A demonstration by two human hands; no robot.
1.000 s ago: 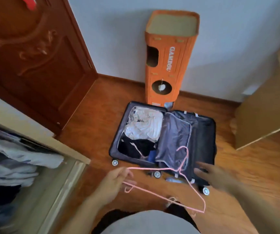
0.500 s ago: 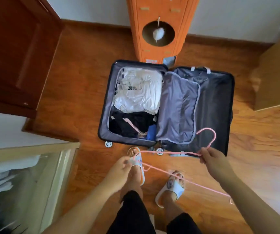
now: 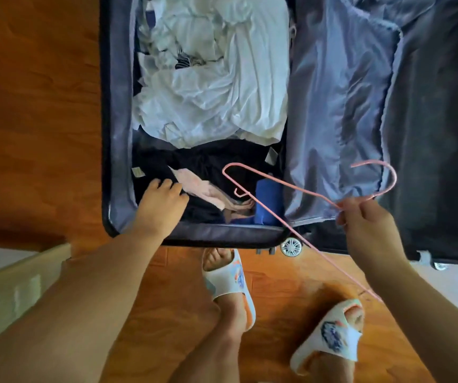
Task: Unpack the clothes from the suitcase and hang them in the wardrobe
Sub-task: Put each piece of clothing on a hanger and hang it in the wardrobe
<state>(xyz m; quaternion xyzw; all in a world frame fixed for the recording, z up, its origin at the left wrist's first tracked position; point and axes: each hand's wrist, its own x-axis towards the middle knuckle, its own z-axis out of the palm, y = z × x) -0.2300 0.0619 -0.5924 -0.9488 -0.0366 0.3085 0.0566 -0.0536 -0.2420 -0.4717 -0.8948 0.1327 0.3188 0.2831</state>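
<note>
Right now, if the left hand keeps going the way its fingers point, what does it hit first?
Most likely the dark clothes packed at the near end of the suitcase; the left hand is already at them, fingertips seemingly touching. The pale pink garment lies just beside. Depth is uncertain.

The floor (image 3: 42, 120) is glossy orange-brown wood. The suitcase (image 3: 117, 134) lining looks like smooth, slightly shiny cloth, holding crumpled white cloth (image 3: 216, 87) and matt black cloth (image 3: 208, 167). The hanger (image 3: 299, 190) is thin, smooth and pink.

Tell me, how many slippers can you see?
2. One slipper is just below the suitcase rim; the other slipper sits lower right, beneath the pink hanger.
</note>
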